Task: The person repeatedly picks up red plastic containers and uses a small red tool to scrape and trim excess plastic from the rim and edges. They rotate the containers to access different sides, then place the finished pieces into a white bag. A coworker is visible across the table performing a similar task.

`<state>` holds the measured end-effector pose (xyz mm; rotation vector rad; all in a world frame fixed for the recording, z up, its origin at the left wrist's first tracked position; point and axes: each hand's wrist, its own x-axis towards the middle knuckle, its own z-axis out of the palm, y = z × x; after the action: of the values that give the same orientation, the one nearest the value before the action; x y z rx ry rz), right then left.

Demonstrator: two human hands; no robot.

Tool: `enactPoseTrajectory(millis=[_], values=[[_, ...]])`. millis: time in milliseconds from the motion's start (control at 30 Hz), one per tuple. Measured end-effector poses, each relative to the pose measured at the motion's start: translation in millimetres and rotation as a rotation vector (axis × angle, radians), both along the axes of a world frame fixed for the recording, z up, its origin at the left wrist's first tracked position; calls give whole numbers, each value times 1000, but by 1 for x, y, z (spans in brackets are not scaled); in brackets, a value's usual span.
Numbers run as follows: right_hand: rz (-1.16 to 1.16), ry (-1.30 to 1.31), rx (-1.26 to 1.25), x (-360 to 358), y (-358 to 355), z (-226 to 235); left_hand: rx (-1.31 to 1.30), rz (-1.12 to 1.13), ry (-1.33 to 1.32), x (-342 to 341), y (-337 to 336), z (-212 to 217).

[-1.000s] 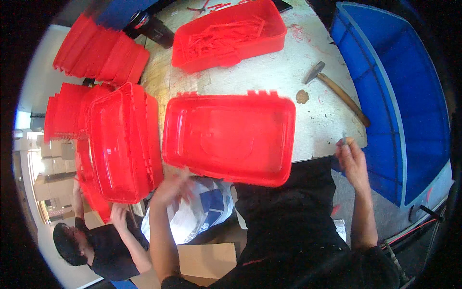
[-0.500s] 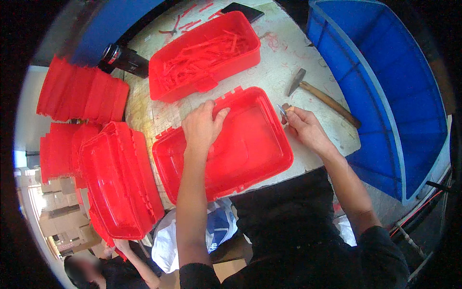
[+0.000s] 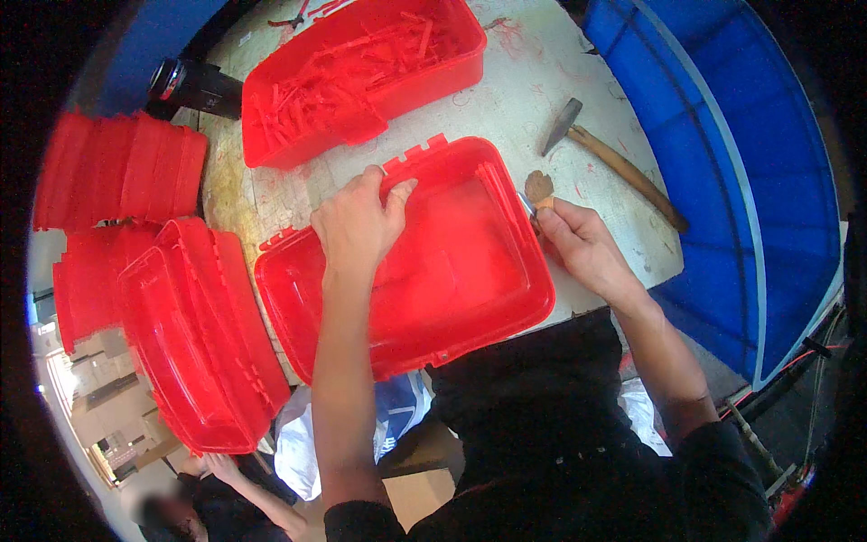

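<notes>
A shallow red plastic tray (image 3: 452, 289) lies open side up on the pale worktable (image 3: 533, 90), just in front of me. My left hand (image 3: 357, 221) grips its far rim, fingers curled over the edge. My right hand (image 3: 578, 244) rests at the tray's right edge, shut on a small metal blade (image 3: 527, 204) whose tip touches the rim. A hammer (image 3: 614, 161) with a wooden handle lies on the table to the right.
A red bin (image 3: 361, 81) full of red plastic strips stands behind the tray. Stacks of red trays (image 3: 194, 334) sit at the left. A blue tub (image 3: 750, 181) stands at the right. A black can (image 3: 194, 86) is at the far left. Another person (image 3: 217, 497) crouches below left.
The tray, held up at first, came down onto the table in front of me. My left hand settled on its far rim; my right hand brought the blade to its right edge.
</notes>
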<state>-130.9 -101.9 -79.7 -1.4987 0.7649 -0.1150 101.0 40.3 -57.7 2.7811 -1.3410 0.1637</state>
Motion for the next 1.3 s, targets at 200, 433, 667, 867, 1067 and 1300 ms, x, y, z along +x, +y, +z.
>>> enactPoseTrajectory(millis=[200,433,667,867,1067,1300], values=[[12,53,90,-14,7,9,14,32,103,-1,-2,5],[111,106,33,-69,32,10,31,44,94,1,-1,3],[398,146,-460,-85,37,68,-7,27,136,2,2,4],[280,331,-1104,7,-5,60,-53,-11,179,5,4,1],[314,427,-1166,36,-5,63,-136,-26,238,8,8,-4],[314,528,-1186,21,11,66,-100,2,289,9,7,-3]])
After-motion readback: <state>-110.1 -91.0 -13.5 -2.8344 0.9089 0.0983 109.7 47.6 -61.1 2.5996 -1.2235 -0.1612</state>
